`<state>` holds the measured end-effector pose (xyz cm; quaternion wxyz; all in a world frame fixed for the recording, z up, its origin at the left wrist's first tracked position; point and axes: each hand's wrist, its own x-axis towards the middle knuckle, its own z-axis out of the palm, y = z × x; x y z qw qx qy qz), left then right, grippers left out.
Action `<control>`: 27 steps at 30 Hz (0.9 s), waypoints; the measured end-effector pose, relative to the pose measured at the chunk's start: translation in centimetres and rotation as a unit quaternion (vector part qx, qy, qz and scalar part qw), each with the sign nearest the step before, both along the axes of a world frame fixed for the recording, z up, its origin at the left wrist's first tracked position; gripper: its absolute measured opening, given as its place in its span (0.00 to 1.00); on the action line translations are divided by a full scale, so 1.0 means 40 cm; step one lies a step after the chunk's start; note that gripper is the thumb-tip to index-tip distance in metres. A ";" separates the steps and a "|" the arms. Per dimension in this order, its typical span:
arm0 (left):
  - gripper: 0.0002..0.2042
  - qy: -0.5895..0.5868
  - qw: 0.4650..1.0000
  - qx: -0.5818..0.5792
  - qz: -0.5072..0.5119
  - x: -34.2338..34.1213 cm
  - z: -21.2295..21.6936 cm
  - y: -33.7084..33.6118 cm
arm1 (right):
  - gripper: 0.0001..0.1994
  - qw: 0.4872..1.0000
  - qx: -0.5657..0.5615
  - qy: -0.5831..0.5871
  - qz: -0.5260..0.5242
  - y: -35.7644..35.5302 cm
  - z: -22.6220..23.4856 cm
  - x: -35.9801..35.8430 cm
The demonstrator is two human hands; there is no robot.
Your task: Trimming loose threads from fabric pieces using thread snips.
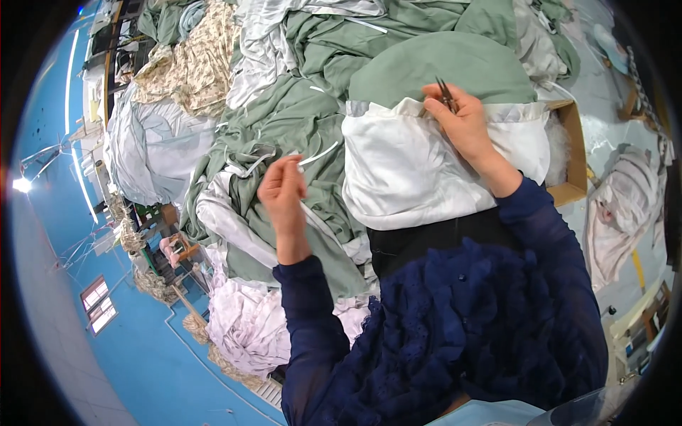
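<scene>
My right hand (462, 124) is closed around small dark thread snips (445, 92), their points sticking up past the fingers. It lies over the upper edge of a white cloth (398, 170), which is gathered along that edge and spread in front of me. Beyond it, a rounded flap of green cloth (433, 67) lies flat. My left hand (283, 192) is raised over a heap of crumpled green fabric (284, 121), its fingers pinched together. Whatever they hold, if anything, is too small to name. A thin white strip (320, 155) lies beside those fingertips.
A cardboard box (568, 186) with clear plastic inside stands right of the white cloth. Patterned fabric (188, 67) and pale grey fabric (153, 145) are piled at the left. Pinkish-white cloth (249, 326) hangs below the green heap. More pale cloth (625, 206) lies at far right.
</scene>
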<state>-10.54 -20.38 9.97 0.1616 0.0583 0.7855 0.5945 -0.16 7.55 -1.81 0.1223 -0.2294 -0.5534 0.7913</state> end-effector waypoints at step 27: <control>0.18 -0.145 0.936 0.228 -0.228 0.129 -0.100 0.172 | 0.05 0.938 0.205 -0.100 -0.259 0.345 0.130 0.511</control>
